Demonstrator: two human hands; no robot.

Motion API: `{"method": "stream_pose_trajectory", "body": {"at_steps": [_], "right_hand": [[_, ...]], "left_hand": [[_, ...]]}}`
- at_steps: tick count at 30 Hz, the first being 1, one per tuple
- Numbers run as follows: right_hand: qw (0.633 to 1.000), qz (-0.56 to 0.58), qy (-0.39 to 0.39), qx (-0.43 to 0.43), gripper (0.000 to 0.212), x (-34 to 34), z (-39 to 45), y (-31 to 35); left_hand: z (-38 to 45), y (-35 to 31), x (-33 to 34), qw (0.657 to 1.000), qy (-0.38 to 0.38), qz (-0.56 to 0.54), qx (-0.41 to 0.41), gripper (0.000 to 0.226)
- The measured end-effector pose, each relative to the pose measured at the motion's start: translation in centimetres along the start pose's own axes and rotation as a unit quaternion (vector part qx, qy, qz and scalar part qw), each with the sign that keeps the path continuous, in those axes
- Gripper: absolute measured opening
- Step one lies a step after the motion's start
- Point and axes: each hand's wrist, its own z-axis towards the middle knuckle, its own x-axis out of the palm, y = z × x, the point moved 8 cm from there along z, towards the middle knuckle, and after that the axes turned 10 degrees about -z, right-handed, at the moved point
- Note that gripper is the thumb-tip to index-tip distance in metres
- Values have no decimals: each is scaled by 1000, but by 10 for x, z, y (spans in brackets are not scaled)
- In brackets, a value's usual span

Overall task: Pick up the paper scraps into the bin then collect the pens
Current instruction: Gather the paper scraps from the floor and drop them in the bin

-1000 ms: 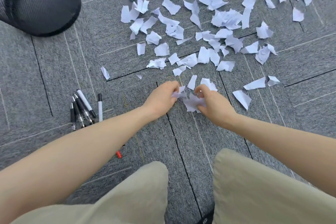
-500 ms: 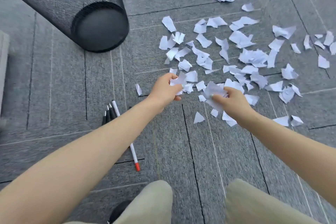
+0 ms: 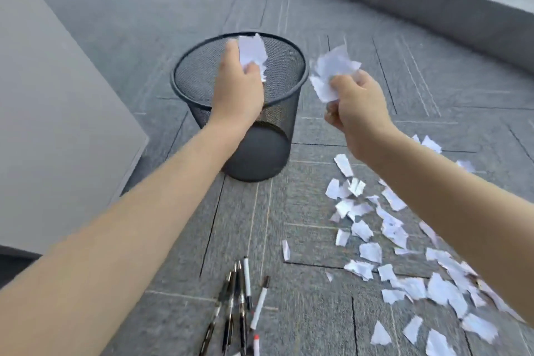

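Note:
A black mesh bin [image 3: 196, 69] stands upright on the grey carpet ahead of me. My left hand [image 3: 238, 89] is over the bin's mouth, shut on a few white paper scraps [image 3: 252, 50]. My right hand [image 3: 357, 104] is just right of the bin's rim, shut on a bunch of paper scraps [image 3: 332, 69]. Many more white scraps [image 3: 401, 266] lie scattered on the carpet at the lower right. Several pens [image 3: 239, 303] lie side by side on the floor near the bottom middle, one with a red tip.
A grey panel or cabinet side [image 3: 57, 113] rises at the left, close to the bin. A low grey wall base with glass above [image 3: 433, 0] curves across the back. Bare carpet lies beyond the bin.
Both hands have lifted from the scrap pile on the floor and moved up to the bin, each carrying scraps. The view has tilted up, so the bin's open mouth shows.

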Motion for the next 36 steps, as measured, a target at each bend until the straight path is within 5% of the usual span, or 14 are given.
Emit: {"method": "stream_pose_trajectory", "body": {"at_steps": [4, 10, 16, 19, 21, 23, 25, 28, 31, 36], "right_hand": [[982, -128, 6, -135, 5, 42, 27, 55], [901, -379, 31, -207, 20, 88, 45, 50], [844, -497, 46, -197, 43, 94, 50, 15], [832, -502, 13, -238, 33, 83, 38, 10], [846, -452, -21, -281, 26, 68, 23, 8], [858, -406, -43, -312, 21, 46, 6, -5], [860, -398, -39, -316, 19, 23, -7, -35], [868, -416, -1, -270, 19, -10, -21, -96], [881, -431, 63, -184, 16, -41, -39, -154], [836, -514, 169, -94, 18, -97, -76, -216]], "left_hand": [[45, 7, -4, 965, 41, 260, -3, 32], [47, 63, 10, 910, 174, 367, -82, 66], [36, 57, -1, 928, 118, 349, -45, 24], [27, 43, -11, 942, 43, 332, 34, 28], [8, 26, -9, 938, 11, 307, 162, 29], [-25, 18, 12, 915, 74, 270, 292, 25], [-69, 34, 48, 865, 215, 271, 363, 21], [-123, 111, 98, 787, 420, 388, 229, 25], [-165, 189, 110, 707, 508, 491, 44, 34], [-201, 230, 114, 732, 497, 466, -16, 38]]}}
